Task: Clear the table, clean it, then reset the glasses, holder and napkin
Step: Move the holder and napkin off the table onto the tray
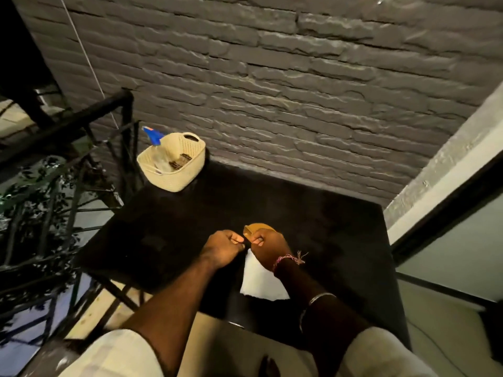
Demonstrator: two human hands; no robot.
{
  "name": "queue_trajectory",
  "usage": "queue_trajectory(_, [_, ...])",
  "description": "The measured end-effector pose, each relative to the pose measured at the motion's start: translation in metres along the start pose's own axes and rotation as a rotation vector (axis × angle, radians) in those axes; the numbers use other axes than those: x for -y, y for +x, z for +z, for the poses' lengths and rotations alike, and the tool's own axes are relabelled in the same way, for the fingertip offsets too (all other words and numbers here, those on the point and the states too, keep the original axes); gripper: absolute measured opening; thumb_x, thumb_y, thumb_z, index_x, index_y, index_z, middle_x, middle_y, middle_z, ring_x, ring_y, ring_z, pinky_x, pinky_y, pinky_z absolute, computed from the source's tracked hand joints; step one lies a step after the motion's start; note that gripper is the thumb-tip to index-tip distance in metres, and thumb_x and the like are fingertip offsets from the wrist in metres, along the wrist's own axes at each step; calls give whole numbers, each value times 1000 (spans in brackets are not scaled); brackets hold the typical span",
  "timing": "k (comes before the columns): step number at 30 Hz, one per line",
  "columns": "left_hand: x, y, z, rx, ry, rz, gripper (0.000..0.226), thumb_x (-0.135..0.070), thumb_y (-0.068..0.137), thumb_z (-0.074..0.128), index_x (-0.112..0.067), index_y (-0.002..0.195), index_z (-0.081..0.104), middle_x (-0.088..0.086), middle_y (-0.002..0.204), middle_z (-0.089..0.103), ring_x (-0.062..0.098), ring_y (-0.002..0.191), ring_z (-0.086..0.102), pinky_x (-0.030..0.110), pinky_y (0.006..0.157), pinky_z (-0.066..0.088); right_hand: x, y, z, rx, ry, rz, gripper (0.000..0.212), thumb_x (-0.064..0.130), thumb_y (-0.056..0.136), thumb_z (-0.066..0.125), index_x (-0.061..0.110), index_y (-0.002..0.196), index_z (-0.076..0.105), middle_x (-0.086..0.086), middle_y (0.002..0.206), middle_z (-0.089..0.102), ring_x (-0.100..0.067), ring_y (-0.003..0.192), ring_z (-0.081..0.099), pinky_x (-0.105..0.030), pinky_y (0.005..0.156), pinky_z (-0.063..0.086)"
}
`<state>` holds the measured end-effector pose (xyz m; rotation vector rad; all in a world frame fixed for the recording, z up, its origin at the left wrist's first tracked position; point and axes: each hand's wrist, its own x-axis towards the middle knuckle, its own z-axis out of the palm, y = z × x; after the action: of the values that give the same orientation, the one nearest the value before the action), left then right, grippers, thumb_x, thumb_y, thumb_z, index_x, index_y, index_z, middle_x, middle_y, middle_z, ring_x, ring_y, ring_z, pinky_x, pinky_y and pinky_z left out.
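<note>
two hands work over one dark desk [313, 213] set against a grey brick wall [272, 77]. the left hand [223, 247] is curled, thumb and fingers pinched together on something small and dark at its right edge; what exactly it pinches is too dim to tell. the right hand [268, 247] is also curled, its fingers closed on the near edge of one tan holder [257, 229], which sits on the desk just beyond the knuckles, on the far side of the hand. the two hands nearly touch at the fingertips, near the middle of the desk's near half.

one white napkin [260, 281] lies flat on the desk, just near of both hands and partly under the right wrist, its near edge close to the desk's near rim. the right wrist carries one pink thread band [288, 258], and one thin metal bangle [321, 296] sits further up the forearm.

at the far left corner of the desk stands one cream woven basket [174, 170], well apart from the hands. in it leans one spray bottle with a blue head [153, 134], and something dark and round lies in the bottom; i cannot tell what it is.

to the left of the desk runs a black metal railing [81, 118] with leaves behind it.
</note>
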<state>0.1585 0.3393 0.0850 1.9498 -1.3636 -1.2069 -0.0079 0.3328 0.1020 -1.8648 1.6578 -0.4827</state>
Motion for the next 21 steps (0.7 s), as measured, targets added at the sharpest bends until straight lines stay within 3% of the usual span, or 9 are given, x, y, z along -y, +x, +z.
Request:
queue_trajectory(4, [-28,23,25,-21,74,-52,8,-35,72,78,-31,79,77,-5,78,76,20,78,75,38,80,63,-16,12,-31,24,65,-12,22,22,95,63,19,112,76,1,119,74,-17,112,67,-27,105,49])
queue_trajectory(7, [-44,44,44,-31,129,-69,10,-36,78,78,-29,86,77,-4,84,76,19,79,74,39,83,63,-31,22,-54,68,104,9,21,17,98,61,12,111,76,-4,115,74,-21,106,66,-11,85,39])
queue_trajectory(13, [-58,68,86,-32,217,-148,20,-28,89,74,-21,108,78,4,109,75,23,96,72,30,84,56,-80,64,-40,131,100,190,12,16,88,61,20,93,71,-8,100,74,-30,96,71,-28,77,52])
queue_trajectory(17, [-52,88,105,21,219,-322,24,-36,91,69,-14,95,76,6,94,78,23,80,77,37,78,65,-95,81,-31,162,70,254,20,12,84,65,8,102,71,-15,104,72,-34,99,68,-33,84,55])
queue_trajectory(21, [-47,118,114,96,204,-442,28,-34,91,68,-7,90,73,11,85,78,24,70,77,34,69,65,-109,104,-12,146,56,346,33,12,81,67,7,113,68,-15,120,63,-34,112,62,-36,98,50])
